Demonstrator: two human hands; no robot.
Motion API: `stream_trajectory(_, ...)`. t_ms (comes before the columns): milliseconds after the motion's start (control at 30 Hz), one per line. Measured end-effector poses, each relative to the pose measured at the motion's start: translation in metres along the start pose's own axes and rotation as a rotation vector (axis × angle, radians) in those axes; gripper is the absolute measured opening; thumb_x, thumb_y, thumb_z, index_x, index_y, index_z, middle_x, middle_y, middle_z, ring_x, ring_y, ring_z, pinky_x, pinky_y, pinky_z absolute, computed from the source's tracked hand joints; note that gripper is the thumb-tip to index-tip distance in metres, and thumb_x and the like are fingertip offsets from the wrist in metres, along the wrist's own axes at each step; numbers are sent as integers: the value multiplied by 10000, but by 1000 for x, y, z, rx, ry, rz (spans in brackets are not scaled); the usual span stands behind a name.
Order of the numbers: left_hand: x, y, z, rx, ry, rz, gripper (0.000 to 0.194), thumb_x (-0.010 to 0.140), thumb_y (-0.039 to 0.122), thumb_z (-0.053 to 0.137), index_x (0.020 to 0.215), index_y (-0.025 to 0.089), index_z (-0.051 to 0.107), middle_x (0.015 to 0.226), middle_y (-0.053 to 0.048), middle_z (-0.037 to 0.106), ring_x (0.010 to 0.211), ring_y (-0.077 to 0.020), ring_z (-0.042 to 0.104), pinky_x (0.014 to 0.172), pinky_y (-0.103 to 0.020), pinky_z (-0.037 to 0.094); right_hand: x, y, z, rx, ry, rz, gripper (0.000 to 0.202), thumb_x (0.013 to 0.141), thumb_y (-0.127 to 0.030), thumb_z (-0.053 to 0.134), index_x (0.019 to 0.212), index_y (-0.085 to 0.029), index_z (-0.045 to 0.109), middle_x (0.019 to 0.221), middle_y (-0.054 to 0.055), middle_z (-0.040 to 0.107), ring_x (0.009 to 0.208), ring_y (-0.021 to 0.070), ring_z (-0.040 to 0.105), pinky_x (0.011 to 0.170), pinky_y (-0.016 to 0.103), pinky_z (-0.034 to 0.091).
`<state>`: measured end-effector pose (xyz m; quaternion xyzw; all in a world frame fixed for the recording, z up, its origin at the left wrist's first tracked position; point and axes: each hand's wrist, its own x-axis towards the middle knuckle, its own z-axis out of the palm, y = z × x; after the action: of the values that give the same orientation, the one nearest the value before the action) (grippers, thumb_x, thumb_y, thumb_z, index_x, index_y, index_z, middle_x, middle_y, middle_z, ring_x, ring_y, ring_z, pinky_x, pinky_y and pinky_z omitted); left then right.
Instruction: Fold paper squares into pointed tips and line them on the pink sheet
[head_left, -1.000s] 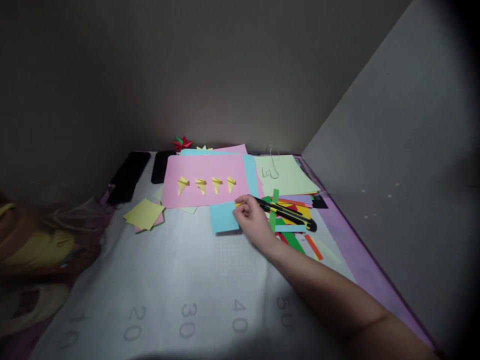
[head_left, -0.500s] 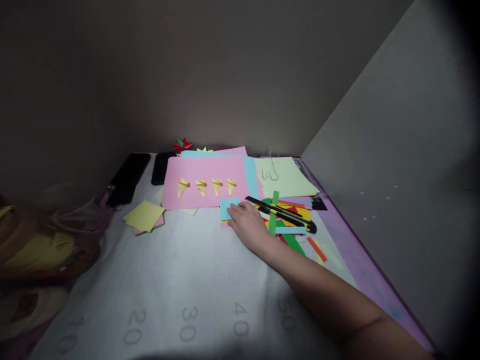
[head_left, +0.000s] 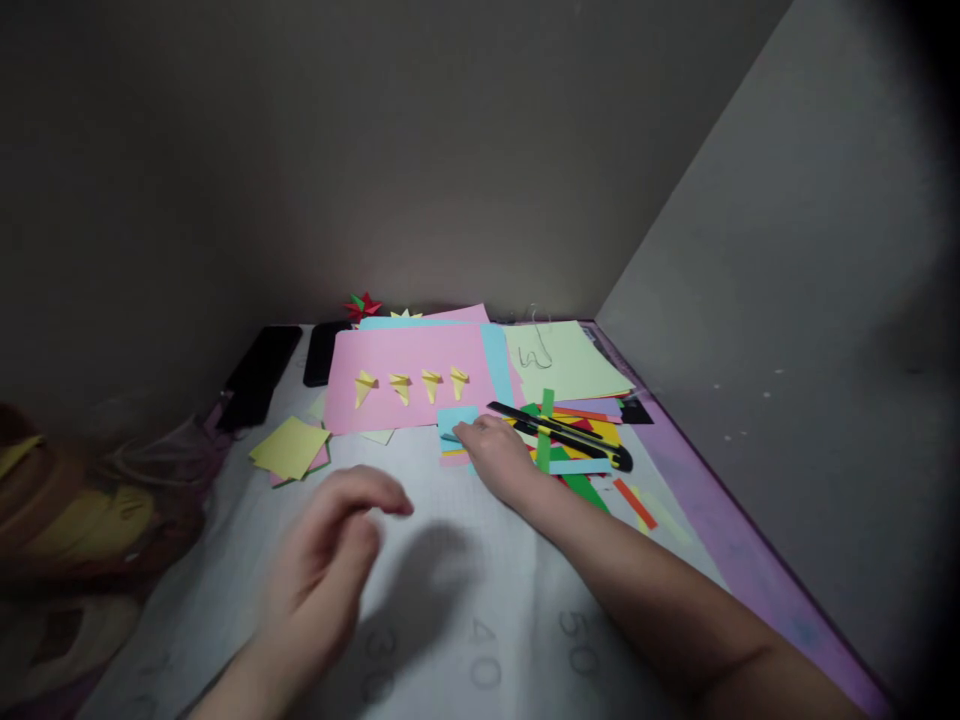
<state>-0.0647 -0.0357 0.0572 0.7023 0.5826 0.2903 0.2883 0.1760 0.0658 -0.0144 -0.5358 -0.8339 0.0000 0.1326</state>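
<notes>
My right hand point(head_left: 495, 452) rests at the lower right of a small stack of square papers, blue on top point(head_left: 454, 418), its fingertips pinched on the blue sheet's edge. Above the mat, my left hand point(head_left: 326, 555) hangs slightly blurred, thumb and forefinger apart and nothing between them. Beyond the hands lies a pink sheet point(head_left: 405, 345) bearing several folded yellow pieces point(head_left: 400, 386) in a row. A black and yellow cutter point(head_left: 577, 434) lies on coloured paper strips just right of my right hand.
Square yellow notes point(head_left: 291, 447) lie at the left. Two dark phone-like objects point(head_left: 266, 360) are behind them. Light green sheets point(head_left: 570, 362) lie at the back right, a red and green paper star point(head_left: 363, 306) by the wall. A bag point(head_left: 97, 520) stands far left.
My left hand has come into view from below. The fingertips of my right hand have drawn together at the blue sheet, whose near edge looks lifted. The view has tilted slightly.
</notes>
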Motion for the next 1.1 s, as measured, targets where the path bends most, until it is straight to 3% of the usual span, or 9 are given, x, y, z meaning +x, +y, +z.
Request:
stream_trajectory(133, 51, 4, 26, -120, -108, 6, 221, 869, 362, 481, 887, 205, 636, 872, -44, 691, 735, -184, 631, 604, -285, 518, 0, 2, 1, 6, 111, 7, 324, 899, -76, 468, 1149, -180, 646, 766, 71, 633, 780, 206, 565, 699, 299, 402)
stream_trajectory(233, 51, -15, 33, -72, -110, 3, 240, 879, 347, 477, 960, 204, 652, 933, -50, 707, 727, -175, 641, 617, -281, 517, -3, 1, -6, 4, 248, -11, 314, 932, -103, 424, 1132, -160, 659, 783, 88, 654, 803, 211, 570, 739, 311, 416)
stream_trajectory(333, 42, -35, 33, 51, -42, 145, 208, 879, 286, 491, 975, 210, 660, 969, -61, 711, 875, -205, 648, 766, -323, 518, -5, 0, -11, 10, 369, -102, 301, 918, -74, 427, 1028, -170, 690, 750, 81, 654, 766, 202, 562, 734, 316, 416)
stream_trajectory(500, 39, -44, 33, 66, -52, 243, 198, 873, 226, 486, 953, 221, 667, 928, -60, 719, 861, -213, 647, 770, -344, 505, -4, -3, -7, 50, 394, -143, 253, 874, -37, 473, 818, -162, 686, 611, 40, 561, 667, 180, 517, 644, 293, 393)
stream_trajectory(633, 41, -34, 36, -270, -98, -40, 171, 828, 316, 584, 899, 206, 693, 918, -80, 724, 842, -223, 653, 760, -347, 498, -12, -20, -17, 166, 455, -188, 231, 892, -55, 470, 832, -149, 673, 624, 35, 552, 655, 164, 499, 619, 284, 388)
stream_trajectory(733, 40, -26, 40, -803, -188, -404, 438, 767, 422, 669, 1111, 153, 637, 880, -103, 714, 764, -209, 663, 697, -324, 505, -20, -42, -33, 252, 468, -372, 179, 912, -95, 476, 912, -123, 653, 676, 53, 604, 677, 173, 513, 616, 303, 398)
stream_trajectory(833, 39, -20, 43, -1057, -189, -561, 651, 673, 401, 773, 1218, 108, 570, 781, -68, 694, 682, -167, 639, 674, -283, 488, -28, -59, -42, 307, 470, -601, 155, 896, -61, 489, 965, -93, 624, 702, 56, 645, 686, 174, 534, 602, 312, 397)
stream_trajectory(967, 40, -18, 37, -980, -149, -556, 792, 589, 332, 820, 1283, 96, 520, 681, -4, 653, 579, -117, 571, 564, -219, 428, -34, -63, -34, 418, 461, -616, 153, 876, -101, 567, 1028, -115, 575, 657, 22, 610, 635, 159, 507, 588, 309, 390)
stream_trajectory(1100, 43, -18, 30, -745, -84, -522, 773, 556, 294, 799, 1260, 89, 552, 500, 85, 508, 445, -77, 442, 460, -190, 328, -35, -57, -21, 631, 576, -418, 465, 793, -498, 680, 1083, -177, 508, 740, 30, 572, 698, 189, 526, 648, 346, 455)
